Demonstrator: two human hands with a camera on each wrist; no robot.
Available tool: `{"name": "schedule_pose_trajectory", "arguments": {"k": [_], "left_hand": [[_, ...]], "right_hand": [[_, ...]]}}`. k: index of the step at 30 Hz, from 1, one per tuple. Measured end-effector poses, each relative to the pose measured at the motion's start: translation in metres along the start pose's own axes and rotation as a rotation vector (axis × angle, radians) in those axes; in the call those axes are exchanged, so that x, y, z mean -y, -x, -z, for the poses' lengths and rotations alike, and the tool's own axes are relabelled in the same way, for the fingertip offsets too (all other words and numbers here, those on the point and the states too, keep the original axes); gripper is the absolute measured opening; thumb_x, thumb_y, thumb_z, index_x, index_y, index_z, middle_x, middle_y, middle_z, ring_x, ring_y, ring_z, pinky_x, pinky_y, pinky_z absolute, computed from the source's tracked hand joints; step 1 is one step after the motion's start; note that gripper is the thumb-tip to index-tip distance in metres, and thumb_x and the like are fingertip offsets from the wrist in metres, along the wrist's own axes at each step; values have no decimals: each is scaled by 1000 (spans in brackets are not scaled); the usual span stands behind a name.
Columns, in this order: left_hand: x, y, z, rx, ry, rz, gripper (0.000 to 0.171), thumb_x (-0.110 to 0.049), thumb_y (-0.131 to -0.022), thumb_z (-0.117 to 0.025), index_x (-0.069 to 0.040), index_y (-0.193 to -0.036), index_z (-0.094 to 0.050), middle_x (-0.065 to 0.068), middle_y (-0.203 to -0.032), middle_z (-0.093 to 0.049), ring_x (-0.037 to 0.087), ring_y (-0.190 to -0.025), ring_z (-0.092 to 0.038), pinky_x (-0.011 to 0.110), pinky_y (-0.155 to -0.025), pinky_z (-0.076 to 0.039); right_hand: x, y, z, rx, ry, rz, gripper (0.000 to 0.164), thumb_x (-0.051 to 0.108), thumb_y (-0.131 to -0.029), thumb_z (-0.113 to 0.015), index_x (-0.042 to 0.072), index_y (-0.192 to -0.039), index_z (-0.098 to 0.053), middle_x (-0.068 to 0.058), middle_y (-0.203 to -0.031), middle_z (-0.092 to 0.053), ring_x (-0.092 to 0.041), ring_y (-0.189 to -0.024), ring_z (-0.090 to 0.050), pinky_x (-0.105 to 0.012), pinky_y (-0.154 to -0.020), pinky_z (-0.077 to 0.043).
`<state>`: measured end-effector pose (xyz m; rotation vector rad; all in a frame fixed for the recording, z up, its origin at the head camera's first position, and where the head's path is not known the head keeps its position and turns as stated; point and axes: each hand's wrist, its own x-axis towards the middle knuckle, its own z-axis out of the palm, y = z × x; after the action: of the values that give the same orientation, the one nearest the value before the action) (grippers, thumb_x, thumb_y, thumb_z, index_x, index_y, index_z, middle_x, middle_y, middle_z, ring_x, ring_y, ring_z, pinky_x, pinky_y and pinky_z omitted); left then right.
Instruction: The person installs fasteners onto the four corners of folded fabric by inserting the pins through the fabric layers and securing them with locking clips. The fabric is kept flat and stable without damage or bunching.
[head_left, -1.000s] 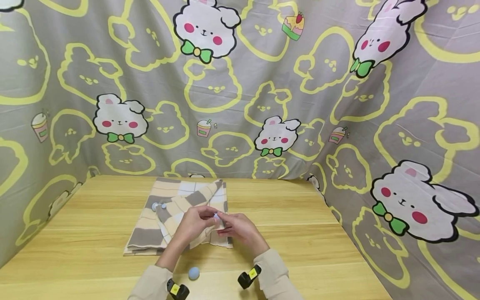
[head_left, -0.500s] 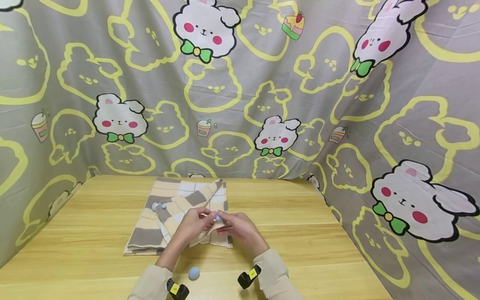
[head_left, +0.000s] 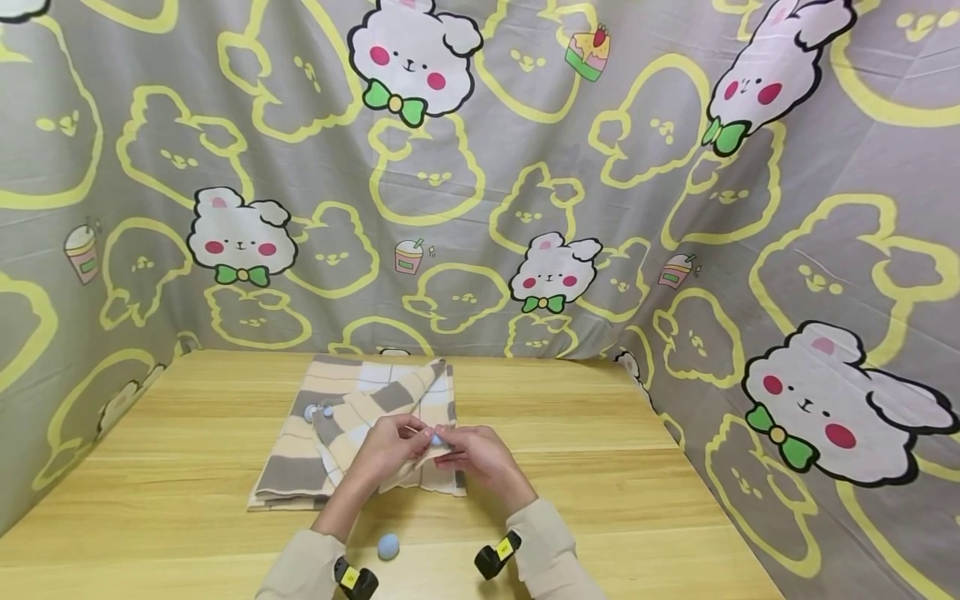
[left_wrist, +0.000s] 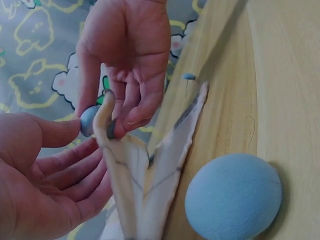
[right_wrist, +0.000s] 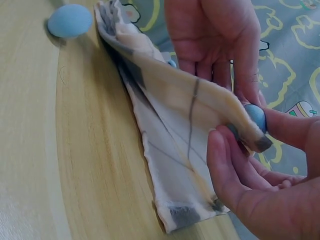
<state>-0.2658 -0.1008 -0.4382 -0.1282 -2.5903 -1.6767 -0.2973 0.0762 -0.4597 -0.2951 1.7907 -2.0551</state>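
Note:
A folded plaid cloth [head_left: 288, 473] in beige, grey and white lies on the table, its near corner lifted between both hands. A round-headed blue quilt clip [right_wrist: 256, 119] sits at that corner, its cap on one face and a small blue backing piece [right_wrist: 232, 131] on the other. My right hand [head_left: 480, 454] pinches the clip across the cloth, thumb at the cap, index finger at the backing. From the other side my left hand [head_left: 384, 452] pinches the same corner, its thumb against the cap [left_wrist: 88, 120] in the left wrist view.
A loose blue dome-shaped cap [head_left: 387, 547] stands on the wooden table [head_left: 585, 467] between the forearms. Two more blue clip pieces [head_left: 318, 412] lie on the cloth's left side. A patterned grey curtain [head_left: 450, 292] surrounds the table at the back and sides.
The blue cap and the cloth corner shift slightly toward me between the fingertips, and more of the cap shows. Both arms, the cloth's main part and the loose cap stay in place.

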Motion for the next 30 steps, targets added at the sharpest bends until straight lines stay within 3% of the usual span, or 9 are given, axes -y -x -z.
{"name": "schedule_pose_trajectory", "arguments": {"k": [4, 7, 11, 15, 22, 30], "left_hand": [[-4, 4, 1, 31, -95, -15, 27, -26, -85, -83, -6, -100, -71, 3, -83, -72, 16, -76, -66, 32, -67, -52], [-8, 8, 0, 41, -183, -63, 36, -21, -76, -90, -5, -101, -69, 4, -81, -70, 15, -74, -65, 32, -66, -52], [-10, 9, -4, 4, -274, -132, 23, -9, -76, -87, -5, -92, -70, 3, -75, -70, 13, -68, -63, 31, -62, -51], [-8, 8, -4, -34, -306, -158, 5, -7, -83, -79, -7, -82, -74, -1, -71, -71, 10, -65, -61, 29, -60, -49], [-7, 7, -3, -56, -328, -172, 21, -8, -87, -74, -15, -68, -70, 1, -62, -69, 9, -57, -50, 28, -57, -40], [-5, 6, 0, -78, -315, -172, 17, -6, -88, -76, -9, -71, -72, 3, -63, -68, 8, -54, -48, 25, -53, -37]], "right_hand": [[1, 1, -1, -11, 13, -3, 42, 22, -101, -62, -17, -118, -63, 3, -76, -72, -8, -70, -69, -25, -73, -58], [-1, 0, -1, -12, 15, -5, 43, 24, -102, -60, -16, -117, -63, -4, -81, -75, -8, -72, -71, -24, -73, -59], [-2, 0, 2, 23, 18, 8, 42, 30, -104, -59, -10, -112, -68, -4, -83, -76, -9, -73, -72, -24, -72, -59], [-2, 2, 2, 36, 27, -2, 45, 35, -104, -58, -8, -109, -69, 1, -78, -74, -9, -72, -70, -22, -71, -59], [-2, 0, 0, -21, 27, -44, 43, 27, -108, -50, -14, -112, -65, -1, -75, -69, -8, -67, -68, -21, -68, -59], [-1, -1, 1, -14, 23, -48, 34, 19, -107, -47, -11, -104, -63, 0, -74, -68, -7, -67, -68, -22, -68, -58]]}}
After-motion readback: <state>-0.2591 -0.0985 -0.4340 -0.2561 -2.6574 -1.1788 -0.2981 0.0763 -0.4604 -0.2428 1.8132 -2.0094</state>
